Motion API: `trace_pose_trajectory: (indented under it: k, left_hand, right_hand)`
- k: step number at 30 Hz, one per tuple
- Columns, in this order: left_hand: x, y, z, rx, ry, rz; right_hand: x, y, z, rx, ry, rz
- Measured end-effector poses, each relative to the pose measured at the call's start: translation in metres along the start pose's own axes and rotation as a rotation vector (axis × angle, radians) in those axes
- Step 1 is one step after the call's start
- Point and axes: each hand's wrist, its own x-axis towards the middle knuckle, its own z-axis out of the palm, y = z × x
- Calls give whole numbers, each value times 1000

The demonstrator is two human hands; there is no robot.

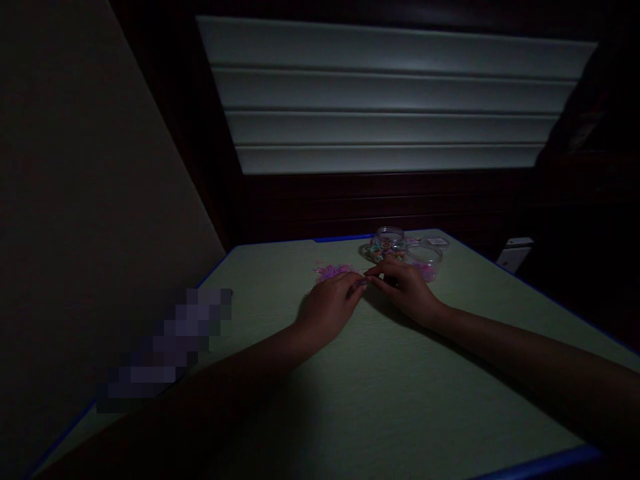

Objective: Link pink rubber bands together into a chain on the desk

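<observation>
Both my hands rest on a pale green table (380,400) with a blue rim, in dim light. My left hand (330,308) lies palm down, its fingertips beside a small pile of pink loose bands (332,271). My right hand (406,287) meets it fingertip to fingertip; something small and dark may be pinched between them, too dim to tell. Just behind the hands stands a clear jar (389,243) filled with small colourful bands. A shallow clear tub (425,259) with pink bits sits right of the jar.
A clear lid (436,241) lies behind the tub. A window blind (390,100) fills the wall behind the table. A plain wall (75,200) runs along the left. A small white object (514,253) sits off the table's right edge.
</observation>
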Motion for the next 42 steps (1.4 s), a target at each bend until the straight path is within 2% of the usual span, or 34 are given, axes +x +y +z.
trace_pose_trajectory:
  k: [7, 19, 27, 42]
  left_hand:
    - [0, 0, 1, 14, -15, -9]
    - [0, 4, -1, 8, -19, -42]
    - [0, 3, -3, 10, -24, -8]
    - [0, 2, -2, 35, -4, -110]
  right_hand:
    - [0, 2, 1, 29, -14, -31]
    - [0, 1, 0, 17, -17, 7]
    - [0, 3, 2, 22, -23, -7]
    - [1, 1, 1, -32, 8, 56]
